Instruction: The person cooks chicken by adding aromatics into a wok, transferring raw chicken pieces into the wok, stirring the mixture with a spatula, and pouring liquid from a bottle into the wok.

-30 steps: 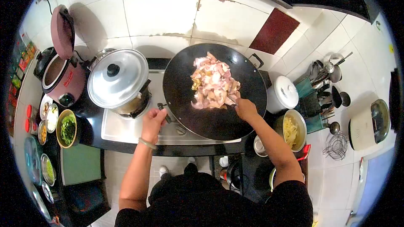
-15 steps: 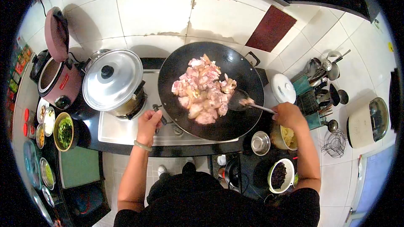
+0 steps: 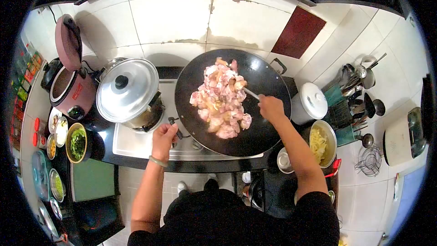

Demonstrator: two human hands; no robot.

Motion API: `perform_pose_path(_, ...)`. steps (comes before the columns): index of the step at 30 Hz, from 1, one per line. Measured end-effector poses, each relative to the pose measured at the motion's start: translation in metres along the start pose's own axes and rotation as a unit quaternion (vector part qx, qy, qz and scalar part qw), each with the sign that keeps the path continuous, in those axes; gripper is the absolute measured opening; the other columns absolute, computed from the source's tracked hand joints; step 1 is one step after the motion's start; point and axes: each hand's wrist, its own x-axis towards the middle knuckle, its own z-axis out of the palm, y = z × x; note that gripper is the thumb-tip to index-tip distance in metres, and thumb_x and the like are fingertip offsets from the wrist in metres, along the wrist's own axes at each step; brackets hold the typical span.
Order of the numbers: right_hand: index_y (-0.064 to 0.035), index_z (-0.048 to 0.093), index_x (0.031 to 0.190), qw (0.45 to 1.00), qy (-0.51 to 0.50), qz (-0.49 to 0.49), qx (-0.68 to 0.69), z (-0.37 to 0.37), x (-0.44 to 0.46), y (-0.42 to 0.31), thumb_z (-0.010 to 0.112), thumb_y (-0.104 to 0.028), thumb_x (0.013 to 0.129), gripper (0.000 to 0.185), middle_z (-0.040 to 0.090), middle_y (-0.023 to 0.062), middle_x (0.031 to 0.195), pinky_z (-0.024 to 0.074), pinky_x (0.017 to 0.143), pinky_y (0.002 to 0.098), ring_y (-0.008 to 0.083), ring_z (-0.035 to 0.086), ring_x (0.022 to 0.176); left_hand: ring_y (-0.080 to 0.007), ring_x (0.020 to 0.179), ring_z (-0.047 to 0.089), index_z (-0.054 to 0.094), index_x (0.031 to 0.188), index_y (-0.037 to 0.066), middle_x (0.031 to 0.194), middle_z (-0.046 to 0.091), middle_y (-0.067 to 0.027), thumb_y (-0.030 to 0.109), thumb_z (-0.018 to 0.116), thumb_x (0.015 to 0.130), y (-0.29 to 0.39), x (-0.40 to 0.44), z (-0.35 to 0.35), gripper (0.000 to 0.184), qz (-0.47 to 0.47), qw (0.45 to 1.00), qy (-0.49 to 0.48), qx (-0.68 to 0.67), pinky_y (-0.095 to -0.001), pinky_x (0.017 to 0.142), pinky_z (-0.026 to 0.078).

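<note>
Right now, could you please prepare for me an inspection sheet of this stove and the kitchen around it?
Surface: metal stove top on black counter.
Job's things: wok holding pale meat; cooking tool, its head not clear.
Clutter: covered pot left of the wok; bowl of greens further left; bowl of yellow pieces at right.
Hands: left hand closed on the wok handle; right hand grips the cooking tool.
Cables: dark cord on the wall near the open rice cooker.
Surroundings: white wall tiles with dark, worn joints; dark red panel.
</note>
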Motion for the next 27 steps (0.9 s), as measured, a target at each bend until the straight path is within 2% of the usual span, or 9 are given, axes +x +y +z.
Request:
perform_pose_path(7, -0.0127, 0.057, 0.095, 0.995, 0.045, -0.036, -0.077, -0.083, -0.054, 0.035, 0.055, -0.017, 0.075, 0.021, 0.060, 0.0134, 0.080, 0.0495, 0.057, 0.0413, 0.0305, 0.061, 0.066, -0.0069, 0.050, 0.046, 0.052, 0.071, 0.007, 0.059, 0.049, 0.0016, 0.018, 0.059, 0.083, -0.003, 0.001, 0.002, 0.018, 0.001, 1.000, 0.001, 0.010, -0.0205, 0.048, 0.036)
perform_pose_path(9, -0.0115, 0.060, 0.088, 0.993, -0.049, 0.039, -0.099, -0.097, -0.043, 0.055, 0.055, -0.017, 0.073, 0.017, 0.062, 0.0131, 0.079, 0.0495, 0.059, 0.0420, 0.0304, 0.062, 0.070, -0.0067, 0.050, 0.046, 0.052, 0.071, 0.007, 0.058, 0.049, 0.0018, 0.018, 0.059, 0.083, -0.002, 0.000, 0.002, 0.018, -0.002, 1.000, 0.008, -0.010, -0.0206, 0.047, 0.035)
perform_pose_path(10, -0.0169, 0.066, 0.092, 0.986, -0.073, 0.090, -0.122, -0.106, -0.035, 0.055, 0.057, -0.018, 0.073, 0.021, 0.063, 0.0130, 0.087, 0.0489, 0.066, 0.0409, 0.0299, 0.061, 0.077, -0.0067, 0.050, 0.046, 0.052, 0.071, 0.007, 0.058, 0.049, 0.0018, 0.018, 0.059, 0.083, -0.002, 0.000, 0.002, 0.018, 0.000, 1.000, 0.009, -0.010, -0.0206, 0.047, 0.035)
perform_pose_path(15, -0.0148, 0.065, 0.088, 0.995, -0.031, 0.078, -0.051, -0.058, 0.037, 0.077, 0.055, -0.020, 0.074, 0.018, 0.062, 0.0142, 0.089, 0.0476, 0.074, 0.0428, 0.0304, 0.059, 0.086, -0.0064, 0.049, 0.044, 0.051, 0.070, 0.008, 0.059, 0.049, 0.0023, 0.018, 0.060, 0.083, -0.003, -0.001, 0.004, 0.018, -0.007, 1.000, 0.016, -0.022, -0.0207, 0.045, 0.034)
perform_pose_path(17, -0.0137, 0.064, 0.089, 0.996, -0.029, -0.011, -0.085, -0.027, 0.084, 0.074, 0.054, -0.018, 0.074, 0.019, 0.062, 0.0152, 0.090, 0.0474, 0.075, 0.0441, 0.0319, 0.059, 0.086, -0.0065, 0.049, 0.043, 0.051, 0.069, 0.008, 0.058, 0.048, 0.0020, 0.020, 0.059, 0.083, -0.007, 0.000, 0.002, 0.020, 0.003, 1.000, -0.002, -0.009, -0.0207, 0.045, 0.033)
perform_pose_path(20, -0.0151, 0.063, 0.096, 0.994, -0.059, -0.058, -0.076, -0.060, 0.103, 0.016, 0.051, -0.012, 0.073, 0.026, 0.062, 0.0148, 0.090, 0.0478, 0.074, 0.0431, 0.0318, 0.059, 0.086, -0.0065, 0.049, 0.043, 0.051, 0.068, 0.008, 0.058, 0.048, 0.0017, 0.021, 0.058, 0.083, 0.000, -0.004, 0.005, 0.021, 0.001, 1.000, -0.006, -0.009, -0.0206, 0.044, 0.032)
perform_pose_path(22, -0.0157, 0.062, 0.098, 0.992, -0.069, -0.080, -0.066, -0.093, 0.090, -0.020, 0.050, -0.008, 0.072, 0.029, 0.062, 0.0148, 0.091, 0.0482, 0.073, 0.0425, 0.0316, 0.059, 0.087, -0.0065, 0.048, 0.043, 0.052, 0.067, 0.007, 0.058, 0.049, 0.0011, 0.021, 0.058, 0.083, -0.002, -0.003, 0.006, 0.022, 0.010, 1.000, 0.005, -0.012, -0.0202, 0.044, 0.031)
perform_pose_path(23, -0.0159, 0.061, 0.100, 0.984, -0.083, -0.137, -0.075, -0.107, 0.079, -0.035, 0.050, -0.006, 0.071, 0.033, 0.061, 0.0149, 0.090, 0.0485, 0.070, 0.0417, 0.0319, 0.059, 0.084, -0.0065, 0.048, 0.043, 0.052, 0.067, 0.007, 0.058, 0.049, 0.0011, 0.021, 0.058, 0.083, -0.003, -0.002, 0.006, 0.022, 0.005, 1.000, 0.003, -0.010, -0.0202, 0.044, 0.031)
perform_pose_path(27, -0.0163, 0.057, 0.108, 0.954, -0.068, -0.267, -0.121, -0.101, 0.033, -0.050, 0.053, 0.000, 0.068, 0.044, 0.058, 0.0130, 0.084, 0.0481, 0.061, 0.0403, 0.0314, 0.059, 0.074, -0.0068, 0.047, 0.044, 0.052, 0.072, 0.006, 0.060, 0.049, 0.0011, 0.021, 0.058, 0.083, -0.011, 0.003, 0.005, 0.019, -0.006, 0.999, 0.017, -0.030, -0.0202, 0.044, 0.032)
